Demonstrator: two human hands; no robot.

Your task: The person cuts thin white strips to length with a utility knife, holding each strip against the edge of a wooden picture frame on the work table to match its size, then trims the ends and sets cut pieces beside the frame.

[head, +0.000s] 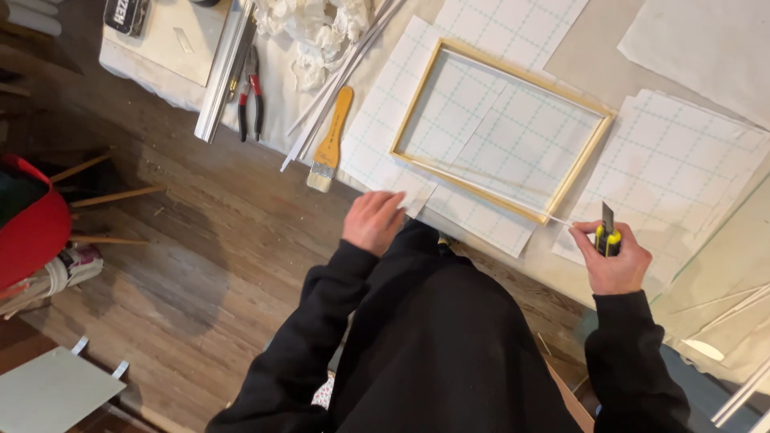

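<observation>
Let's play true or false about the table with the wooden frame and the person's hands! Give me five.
1. The right hand holds a yellow utility knife. True.
2. The wooden frame lies on gridded sheets. True.
3. The paintbrush is in the left hand. False: it lies on the table, apart from that hand.
4. The pliers have blue handles. False: they are red and black.
5. The left hand rests at the table's edge. True.
</observation>
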